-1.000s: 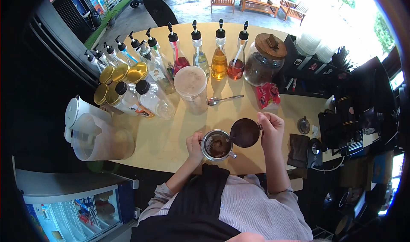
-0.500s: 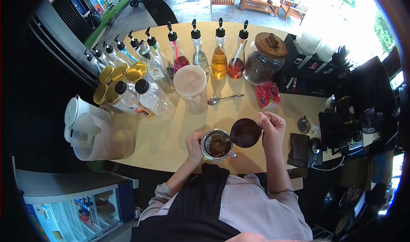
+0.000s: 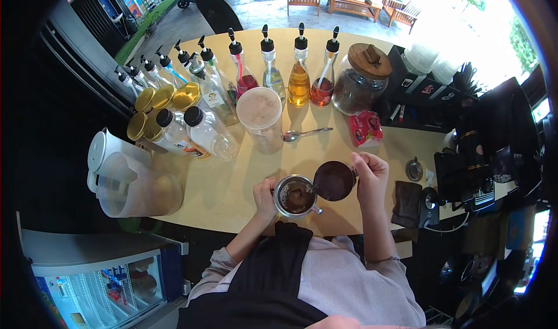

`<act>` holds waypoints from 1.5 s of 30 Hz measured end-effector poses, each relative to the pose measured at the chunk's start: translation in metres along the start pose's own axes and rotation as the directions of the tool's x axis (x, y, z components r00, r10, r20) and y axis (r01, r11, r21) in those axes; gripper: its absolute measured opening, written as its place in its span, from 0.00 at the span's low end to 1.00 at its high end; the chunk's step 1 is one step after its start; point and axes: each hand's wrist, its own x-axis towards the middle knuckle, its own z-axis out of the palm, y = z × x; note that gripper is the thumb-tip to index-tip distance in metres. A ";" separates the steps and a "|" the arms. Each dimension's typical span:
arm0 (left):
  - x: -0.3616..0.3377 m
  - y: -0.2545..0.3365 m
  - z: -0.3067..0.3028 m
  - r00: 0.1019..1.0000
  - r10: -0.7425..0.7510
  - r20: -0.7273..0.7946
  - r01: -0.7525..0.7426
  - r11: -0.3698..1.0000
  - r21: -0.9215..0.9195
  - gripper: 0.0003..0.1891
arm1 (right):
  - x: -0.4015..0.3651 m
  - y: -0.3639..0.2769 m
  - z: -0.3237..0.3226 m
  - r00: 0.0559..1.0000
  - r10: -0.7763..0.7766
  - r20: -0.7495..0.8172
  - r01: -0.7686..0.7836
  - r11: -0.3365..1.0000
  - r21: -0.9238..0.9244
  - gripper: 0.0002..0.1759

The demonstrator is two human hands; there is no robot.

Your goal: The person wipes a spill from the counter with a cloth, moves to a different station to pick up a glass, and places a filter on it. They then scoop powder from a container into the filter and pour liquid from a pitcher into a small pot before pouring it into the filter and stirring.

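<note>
My left hand (image 3: 265, 199) is closed round the handle side of a shiny metal pitcher (image 3: 279, 209), whose small spout points to the lower right. Brown liquid (image 3: 297, 199) with pale froth swirls inside it. My right hand (image 3: 371, 175) grips the handle of a dark round pitcher (image 3: 335, 181). That one is tilted left, its lip right at the metal pitcher's rim; the pour itself is too small to make out clearly. Beyond them stand a tall clear container with a pale lid (image 3: 258, 109) and a metal spoon (image 3: 308, 134) lying on the wooden counter (image 3: 221, 201).
Several pump bottles of syrup (image 3: 299, 85) line the back edge. Lidded plastic bottles (image 3: 212, 134) and a clear jug (image 3: 136, 187) stand left. To the right are a wood-lidded jar (image 3: 360, 88), a red packet (image 3: 365, 128), a dark cloth (image 3: 406, 203) and a black machine (image 3: 494, 143).
Both hands and both pitchers keep nearly the same position. The froth pattern in the metal pitcher differs slightly, and the view has shifted a little.
</note>
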 end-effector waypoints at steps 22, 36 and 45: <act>0.001 -0.003 -0.001 0.999 -0.019 0.034 0.021 0.999 -0.050 0.28 | -0.001 -0.003 0.002 1.000 0.002 -0.009 -0.002 1.000 0.002 0.22; 0.002 -0.002 -0.002 0.998 0.019 0.058 -0.016 0.999 -0.050 0.28 | 0.000 -0.002 0.002 1.000 -0.003 -0.023 0.003 1.000 -0.015 0.21; 0.002 -0.001 0.000 0.999 0.022 0.049 -0.018 0.997 -0.069 0.27 | 0.000 0.001 0.000 1.000 -0.022 -0.013 0.022 0.999 -0.029 0.22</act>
